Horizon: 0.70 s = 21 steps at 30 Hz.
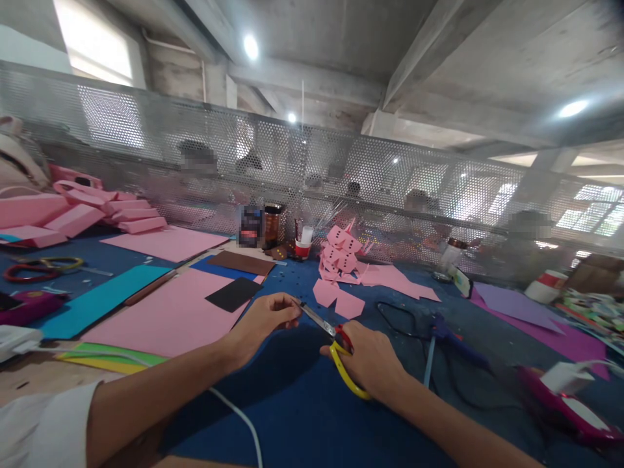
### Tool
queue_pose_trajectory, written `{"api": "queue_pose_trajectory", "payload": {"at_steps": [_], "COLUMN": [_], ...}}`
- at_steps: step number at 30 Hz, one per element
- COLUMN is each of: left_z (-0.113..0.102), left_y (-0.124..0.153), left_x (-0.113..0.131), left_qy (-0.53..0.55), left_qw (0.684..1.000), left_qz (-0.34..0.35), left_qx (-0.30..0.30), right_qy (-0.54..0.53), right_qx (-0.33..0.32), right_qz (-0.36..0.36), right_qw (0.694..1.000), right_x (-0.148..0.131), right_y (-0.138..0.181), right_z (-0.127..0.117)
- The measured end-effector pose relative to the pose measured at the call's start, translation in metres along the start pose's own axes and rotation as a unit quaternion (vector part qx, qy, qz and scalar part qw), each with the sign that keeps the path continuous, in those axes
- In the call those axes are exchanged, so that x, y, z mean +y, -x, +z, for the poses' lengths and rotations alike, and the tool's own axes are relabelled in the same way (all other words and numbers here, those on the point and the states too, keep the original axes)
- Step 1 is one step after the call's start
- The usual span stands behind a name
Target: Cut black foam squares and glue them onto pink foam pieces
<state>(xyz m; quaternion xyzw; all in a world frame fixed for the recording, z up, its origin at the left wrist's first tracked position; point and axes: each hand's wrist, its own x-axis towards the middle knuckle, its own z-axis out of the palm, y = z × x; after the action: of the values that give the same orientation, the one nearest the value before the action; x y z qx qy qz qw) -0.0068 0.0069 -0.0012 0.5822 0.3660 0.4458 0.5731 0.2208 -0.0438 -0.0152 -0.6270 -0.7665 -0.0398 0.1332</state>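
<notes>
My right hand (373, 361) grips a pair of scissors (319, 320) with red and yellow handles, the blades pointing up and left. At the blade tips, my left hand (268, 322) is closed in a pinch. A tiny dark piece (302, 304) shows by the tips; whether the left fingers hold it is hard to make out. Just beyond the hands lies a cut pink foam sheet (338, 299). Behind it stands a folded pink piece with black dots (338, 253). To the left, a black sheet (234, 295) rests on a large pink sheet (170, 312).
A glue gun (441, 331) with a cord lies to the right. Purple sheets (517, 309) and a magenta device (565, 403) are farther right. At left are a blue sheet (102, 299), more scissors (36, 268) and pink pieces (82, 211). A perforated metal screen (273, 149) borders the back.
</notes>
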Motion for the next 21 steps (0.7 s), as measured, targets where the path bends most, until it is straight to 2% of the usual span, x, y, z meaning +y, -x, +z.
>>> {"api": "queue_pose_trajectory", "payload": {"at_steps": [8, 21], "left_z": [0.0001, -0.0019], "left_y": [0.0002, 0.0005], "left_x": [0.0009, -0.0020], "left_qy": [-0.017, -0.026], "left_qw": [1.000, 1.000], "left_qz": [-0.002, -0.008], "left_qx": [-0.003, -0.007], "right_qy": [-0.014, -0.017], "right_qx": [-0.009, -0.014], "right_qz": [0.007, 0.013], "right_qw": [1.000, 1.000], "right_x": [-0.0021, 0.0012], "right_y": [0.0001, -0.0019], "right_z": [-0.0052, -0.0007]}}
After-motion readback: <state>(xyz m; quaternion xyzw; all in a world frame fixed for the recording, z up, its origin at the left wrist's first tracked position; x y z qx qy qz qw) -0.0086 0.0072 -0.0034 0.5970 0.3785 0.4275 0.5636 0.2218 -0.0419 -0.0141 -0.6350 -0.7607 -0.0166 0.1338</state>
